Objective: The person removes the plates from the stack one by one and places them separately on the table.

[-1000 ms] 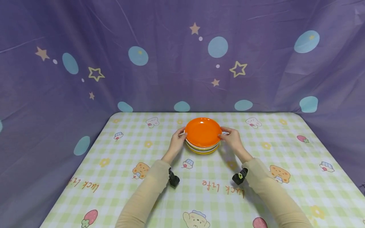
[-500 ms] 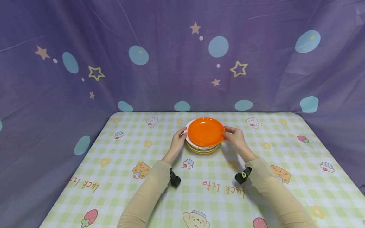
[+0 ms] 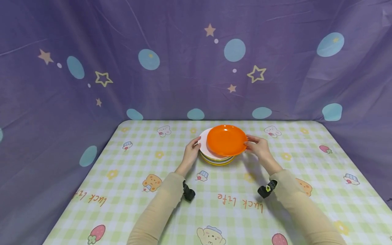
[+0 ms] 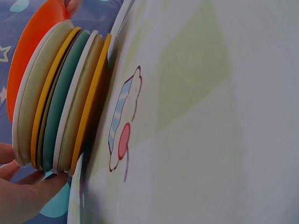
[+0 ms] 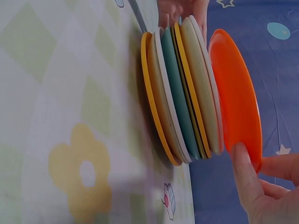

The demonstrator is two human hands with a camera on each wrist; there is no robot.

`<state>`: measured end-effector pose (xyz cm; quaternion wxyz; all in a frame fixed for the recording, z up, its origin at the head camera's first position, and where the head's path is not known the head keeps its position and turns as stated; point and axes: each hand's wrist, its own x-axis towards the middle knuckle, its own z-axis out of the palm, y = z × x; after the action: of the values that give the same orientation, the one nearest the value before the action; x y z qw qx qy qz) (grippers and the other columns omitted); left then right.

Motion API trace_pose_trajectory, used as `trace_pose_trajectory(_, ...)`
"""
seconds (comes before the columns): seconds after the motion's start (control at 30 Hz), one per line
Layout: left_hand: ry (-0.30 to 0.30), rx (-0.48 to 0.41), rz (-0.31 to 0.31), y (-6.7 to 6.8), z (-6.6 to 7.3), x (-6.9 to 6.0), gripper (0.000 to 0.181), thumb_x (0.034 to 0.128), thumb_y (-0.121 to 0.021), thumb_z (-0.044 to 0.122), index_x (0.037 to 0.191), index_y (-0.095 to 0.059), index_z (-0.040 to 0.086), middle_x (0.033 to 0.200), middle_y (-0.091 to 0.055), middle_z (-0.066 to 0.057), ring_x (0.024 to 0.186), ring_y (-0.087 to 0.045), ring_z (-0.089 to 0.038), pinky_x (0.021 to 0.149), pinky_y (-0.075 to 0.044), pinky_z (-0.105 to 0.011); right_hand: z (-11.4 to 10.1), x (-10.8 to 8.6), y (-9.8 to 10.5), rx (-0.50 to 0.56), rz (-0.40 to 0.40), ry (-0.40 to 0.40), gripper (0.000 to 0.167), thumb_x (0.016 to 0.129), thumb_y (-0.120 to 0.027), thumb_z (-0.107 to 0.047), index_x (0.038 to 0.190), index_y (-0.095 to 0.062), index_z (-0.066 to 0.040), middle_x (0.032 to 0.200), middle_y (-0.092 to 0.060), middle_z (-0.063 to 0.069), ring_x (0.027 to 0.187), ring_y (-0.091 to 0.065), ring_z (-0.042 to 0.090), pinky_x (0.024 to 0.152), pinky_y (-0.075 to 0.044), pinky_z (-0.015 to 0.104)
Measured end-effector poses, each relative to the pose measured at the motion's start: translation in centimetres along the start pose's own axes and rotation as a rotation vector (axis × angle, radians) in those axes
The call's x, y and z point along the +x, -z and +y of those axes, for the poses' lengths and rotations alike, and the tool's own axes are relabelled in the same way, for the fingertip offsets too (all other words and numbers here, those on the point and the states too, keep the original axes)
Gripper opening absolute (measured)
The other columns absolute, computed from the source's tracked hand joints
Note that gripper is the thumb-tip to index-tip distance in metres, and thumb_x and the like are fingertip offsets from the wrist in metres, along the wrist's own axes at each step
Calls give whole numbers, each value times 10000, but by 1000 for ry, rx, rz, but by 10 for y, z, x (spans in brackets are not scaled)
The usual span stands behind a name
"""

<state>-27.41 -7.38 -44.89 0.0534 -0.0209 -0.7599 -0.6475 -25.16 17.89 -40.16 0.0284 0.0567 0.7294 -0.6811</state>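
An orange plate (image 3: 227, 140) is pinched at its right edge by my right hand (image 3: 260, 149), thumb on one face and fingers on the other in the right wrist view. It overlaps the right part of a white plate (image 3: 204, 144) that tops a stack. White, yellow and green plates (image 4: 63, 105) make up the stack, with a yellow one (image 5: 156, 107) lowest. My left hand (image 3: 190, 153) touches the stack's left side, its fingers spread along the plate edges in the left wrist view. The orange plate stands tilted away from the white one in the right wrist view.
The stack stands on a table with a green-and-white checked cloth (image 3: 232, 221) printed with cartoon figures. A purple curtain (image 3: 183, 85) with stars and blue ovals hangs behind the table and at both sides. Each wrist wears a small black camera (image 3: 189, 194).
The orange plate has moved to the right in my right hand, off the left part of the stack, uncovering the white plate. My left hand has stayed nearly still at the stack.
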Motion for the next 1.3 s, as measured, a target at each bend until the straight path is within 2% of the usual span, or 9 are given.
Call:
trace_pose_trajectory(0.1,15,-9,-7,1,10,-6,345,893,-447,19,1233,-479,-28,1309,-424,-187,1146,-458,-308,991,-373,-353,-1,0,5,1,1,9,437,853,-497,28,1271,-393,102,1228,-425,327,619,-597,5,716,-536,275)
trace_pose_trajectory(0.4,26,-4,15,-1,1,0,345,888,-461,35,1230,-494,2,1305,-440,-157,1144,-466,-277,979,-388,-322,-1,0,24,-12,9,17,454,860,-497,14,1286,-368,100,1201,-462,296,645,-607,13,744,-522,288)
trace_pose_trajectory(0.5,41,-3,18,-1,1,0,348,889,-462,42,1235,-493,19,1310,-439,-141,1151,-462,-261,984,-381,-311,-3,-2,32,-8,19,9,462,858,-511,1,1290,-373,87,1027,-598,135,646,-610,14,723,-528,268)
trace_pose_trajectory(0.63,54,3,23,-1,1,0,354,887,-464,49,1239,-495,39,1315,-439,-123,1159,-456,-244,991,-373,-303,-3,-3,42,32,18,4,491,851,-530,-5,1300,-354,88,825,-608,-75,647,-617,29,704,-534,263)
trace_pose_trajectory(0.77,52,-4,23,-1,0,0,356,884,-464,42,1239,-495,38,1312,-443,-125,1156,-458,-246,986,-379,-305,3,1,53,39,22,0,522,841,-561,-35,1306,-352,76,928,-637,12,673,-629,58,701,-537,266)
trace_pose_trajectory(0.9,55,-11,24,-1,0,1,356,884,-467,45,1239,-495,39,1310,-444,-124,1154,-460,-244,981,-385,-304,18,13,69,85,19,-24,510,808,-623,-72,1281,-446,-6,1050,-614,83,709,-639,108,677,-547,282)
trace_pose_trajectory(1.0,56,-6,25,-1,0,1,356,886,-467,49,1240,-496,44,1313,-442,-122,1169,-445,-242,989,-376,-307,18,11,77,98,32,-48,533,803,-630,-72,1294,-432,-15,962,-620,4,703,-637,94,673,-547,270)
trace_pose_trajectory(1.13,72,5,24,-1,0,1,358,889,-466,64,1246,-497,69,1326,-433,-100,1211,-400,-222,1010,-348,-303,5,-3,83,75,23,-72,583,840,-567,-44,1345,-290,45,810,-590,-154,679,-626,42,713,-536,253)
trace_pose_trajectory(1.3,78,6,22,-1,0,0,362,892,-464,73,1252,-491,79,1335,-425,-90,1242,-357,-216,1031,-319,-313,4,-9,96,95,-5,-117,588,860,-523,-24,1366,-228,39,762,-591,-199,670,-621,36,731,-531,247)
